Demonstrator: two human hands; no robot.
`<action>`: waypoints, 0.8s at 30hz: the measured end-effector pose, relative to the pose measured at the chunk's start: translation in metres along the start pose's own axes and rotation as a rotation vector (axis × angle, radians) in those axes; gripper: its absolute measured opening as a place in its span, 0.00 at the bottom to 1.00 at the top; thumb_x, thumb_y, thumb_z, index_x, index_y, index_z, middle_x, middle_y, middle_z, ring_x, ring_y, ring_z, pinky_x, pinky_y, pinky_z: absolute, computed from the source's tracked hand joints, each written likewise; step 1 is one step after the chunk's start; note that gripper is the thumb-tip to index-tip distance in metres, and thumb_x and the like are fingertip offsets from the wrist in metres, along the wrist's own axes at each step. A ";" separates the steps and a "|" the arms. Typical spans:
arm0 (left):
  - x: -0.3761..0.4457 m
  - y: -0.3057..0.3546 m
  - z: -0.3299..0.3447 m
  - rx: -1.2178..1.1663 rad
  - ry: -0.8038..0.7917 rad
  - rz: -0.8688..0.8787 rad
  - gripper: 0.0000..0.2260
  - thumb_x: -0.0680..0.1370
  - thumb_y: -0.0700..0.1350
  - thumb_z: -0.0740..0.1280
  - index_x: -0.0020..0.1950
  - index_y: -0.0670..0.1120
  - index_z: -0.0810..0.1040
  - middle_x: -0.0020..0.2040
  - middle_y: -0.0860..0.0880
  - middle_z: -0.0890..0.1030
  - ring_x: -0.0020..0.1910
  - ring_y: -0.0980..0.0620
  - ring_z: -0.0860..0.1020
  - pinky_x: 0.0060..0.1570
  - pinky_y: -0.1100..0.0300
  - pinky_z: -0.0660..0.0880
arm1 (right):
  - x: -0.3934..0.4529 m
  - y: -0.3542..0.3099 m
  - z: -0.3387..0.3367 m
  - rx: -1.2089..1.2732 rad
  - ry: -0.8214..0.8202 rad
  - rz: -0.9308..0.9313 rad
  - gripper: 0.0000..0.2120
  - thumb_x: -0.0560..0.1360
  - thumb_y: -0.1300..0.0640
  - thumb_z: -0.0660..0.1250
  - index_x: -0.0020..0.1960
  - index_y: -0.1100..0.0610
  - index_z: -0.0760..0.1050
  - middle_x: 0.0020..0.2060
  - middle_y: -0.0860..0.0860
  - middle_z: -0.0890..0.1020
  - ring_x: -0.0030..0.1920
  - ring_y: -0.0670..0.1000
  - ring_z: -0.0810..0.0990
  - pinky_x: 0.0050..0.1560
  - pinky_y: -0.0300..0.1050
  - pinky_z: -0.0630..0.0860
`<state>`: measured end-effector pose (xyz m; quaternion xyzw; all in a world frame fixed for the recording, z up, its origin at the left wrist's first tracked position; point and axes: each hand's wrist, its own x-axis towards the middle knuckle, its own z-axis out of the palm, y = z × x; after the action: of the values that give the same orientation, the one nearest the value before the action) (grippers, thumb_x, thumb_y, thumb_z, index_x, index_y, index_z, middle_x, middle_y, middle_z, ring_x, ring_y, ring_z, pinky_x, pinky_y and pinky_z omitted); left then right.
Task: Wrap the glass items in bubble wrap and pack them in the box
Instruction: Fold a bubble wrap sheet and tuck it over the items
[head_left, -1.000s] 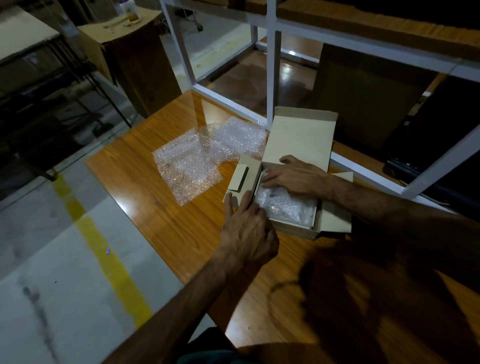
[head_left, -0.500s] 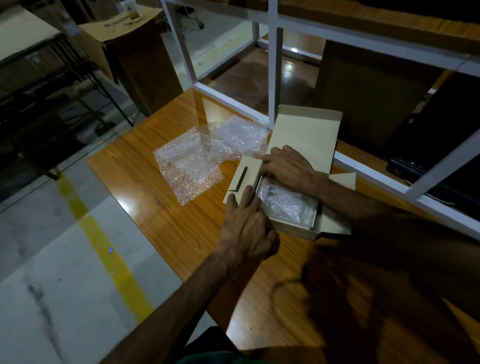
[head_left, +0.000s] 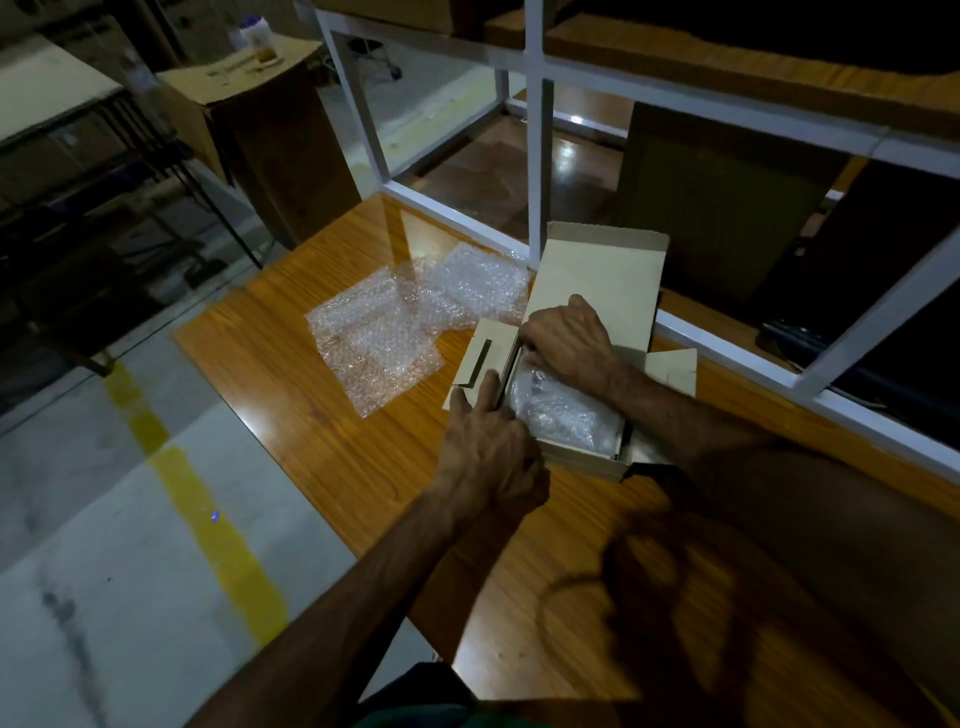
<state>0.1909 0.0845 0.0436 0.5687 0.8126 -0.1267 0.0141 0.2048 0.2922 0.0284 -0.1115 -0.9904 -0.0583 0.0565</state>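
In the middle of the frame an open cardboard box sits on the wooden table, with a bubble-wrapped bundle lying inside it. The left hand rests on the box's left flap with fingers straight, while the right hand curls its fingers over the bundle's far end. Loose bubble wrap sheets lie flat on the table just left of the box.

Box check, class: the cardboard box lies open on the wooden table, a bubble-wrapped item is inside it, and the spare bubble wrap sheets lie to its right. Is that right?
Not quite. The head view shows the spare bubble wrap sheets lying to the left of the box, not its right. The rest stands: the box is open on the wooden table, with a bubble-wrapped item inside.
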 end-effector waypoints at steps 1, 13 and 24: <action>-0.001 -0.002 0.002 0.010 0.012 0.008 0.23 0.78 0.66 0.64 0.56 0.47 0.80 0.61 0.45 0.81 0.76 0.39 0.61 0.67 0.36 0.68 | -0.002 0.001 0.001 0.000 0.005 -0.033 0.04 0.79 0.55 0.69 0.50 0.49 0.82 0.46 0.49 0.85 0.49 0.55 0.83 0.55 0.52 0.67; 0.003 -0.010 0.011 -0.076 -0.127 -0.019 0.20 0.80 0.63 0.65 0.64 0.52 0.78 0.73 0.42 0.77 0.85 0.39 0.46 0.75 0.28 0.56 | -0.028 0.028 0.004 -0.122 -0.136 -0.200 0.14 0.85 0.52 0.61 0.68 0.39 0.76 0.55 0.44 0.83 0.53 0.51 0.75 0.54 0.52 0.59; 0.003 -0.011 0.007 -0.068 -0.160 0.004 0.18 0.81 0.59 0.66 0.68 0.51 0.76 0.74 0.41 0.76 0.84 0.36 0.43 0.76 0.27 0.55 | -0.022 0.015 -0.018 -0.114 -0.271 -0.178 0.13 0.86 0.52 0.58 0.68 0.45 0.75 0.54 0.49 0.84 0.56 0.55 0.81 0.61 0.55 0.63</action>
<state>0.1786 0.0823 0.0379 0.5577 0.8115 -0.1442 0.0986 0.2311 0.2996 0.0450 -0.0330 -0.9901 -0.1034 -0.0892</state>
